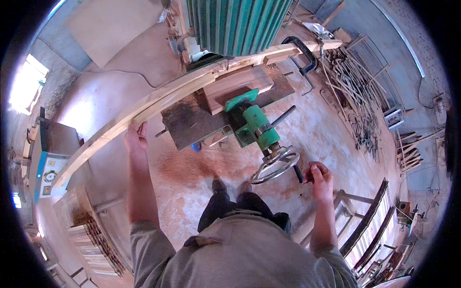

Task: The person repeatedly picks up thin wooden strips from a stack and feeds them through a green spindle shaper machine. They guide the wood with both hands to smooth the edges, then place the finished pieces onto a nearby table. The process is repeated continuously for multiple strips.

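My left hand (pixel 136 137) is stretched out in front of me, and its fingers are curled over the near edge of a long wooden board (pixel 144 108). The board is pale, thin and a bit bent in the picture. It runs from low on my left up to the right, across the flat metal counter (pixel 192 122) of a big machine. Its far end passes under the ribbed green housing (pixel 237 21) at the top.

My right hand (pixel 319 177) is lower and off to my right, with my arm bent. It is closed tight around the dark handle (pixel 298 174) of a shiny metal wheel (pixel 274 165). The wheel sits at the end of a green tube (pixel 259 126) that sticks out from the machine toward me.

A black clamp (pixel 303 53) grips the wood rail at the back, right of the green housing. My two shoes (pixel 230 186) stand on a floor (pixel 192 168) covered in sawdust. A pile of thin wood strips (pixel 355 101) lies far off on my right.
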The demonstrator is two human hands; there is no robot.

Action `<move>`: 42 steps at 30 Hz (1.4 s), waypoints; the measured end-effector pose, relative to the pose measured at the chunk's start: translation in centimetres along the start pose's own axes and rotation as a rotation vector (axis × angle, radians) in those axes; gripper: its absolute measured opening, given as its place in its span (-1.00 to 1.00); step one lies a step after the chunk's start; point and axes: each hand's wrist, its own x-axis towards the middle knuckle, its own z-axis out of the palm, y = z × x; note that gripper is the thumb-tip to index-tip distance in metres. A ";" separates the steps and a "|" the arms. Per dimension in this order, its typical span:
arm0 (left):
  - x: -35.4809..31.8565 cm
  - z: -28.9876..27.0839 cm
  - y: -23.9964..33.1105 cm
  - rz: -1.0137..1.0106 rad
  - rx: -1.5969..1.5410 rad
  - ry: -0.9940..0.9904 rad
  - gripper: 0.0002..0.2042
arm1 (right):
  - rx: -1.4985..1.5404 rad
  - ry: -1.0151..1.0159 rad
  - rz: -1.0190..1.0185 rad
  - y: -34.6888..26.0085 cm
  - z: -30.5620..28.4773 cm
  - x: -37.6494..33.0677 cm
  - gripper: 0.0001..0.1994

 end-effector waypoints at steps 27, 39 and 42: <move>-2.8 10.8 -5.9 -0.100 0.766 -0.122 -0.71 | -0.023 -0.044 0.074 1.0 -3.9 7.5 -0.74; -3.7 14.0 -8.8 -0.164 0.664 -0.169 -0.75 | 0.164 -0.117 0.131 1.9 -0.6 11.2 -0.62; -3.7 13.9 -9.4 -0.172 0.605 -0.194 -0.75 | 0.495 -0.172 0.248 2.4 3.4 15.2 -0.49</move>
